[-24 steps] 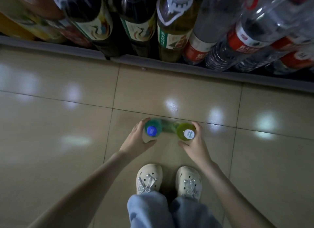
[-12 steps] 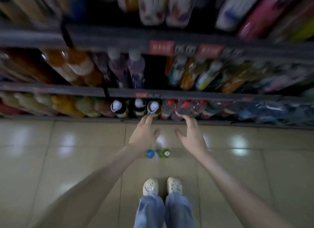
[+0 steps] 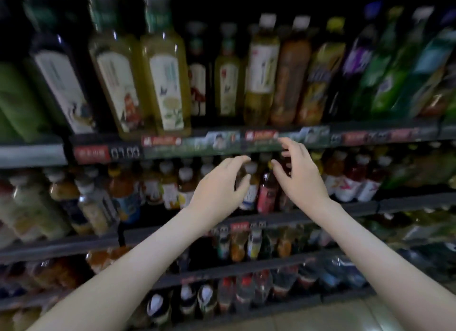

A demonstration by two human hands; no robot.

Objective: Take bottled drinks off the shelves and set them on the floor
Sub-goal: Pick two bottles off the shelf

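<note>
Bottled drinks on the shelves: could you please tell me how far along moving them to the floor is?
Done: two bottles were set on the floor a second ago; they are out of view now. In hand: nothing yet; the left hand and right hand, both empty, reach toward the red-labelled bottle and its neighbours. Left: nearly everything, since the shelves look well stocked.
</note>
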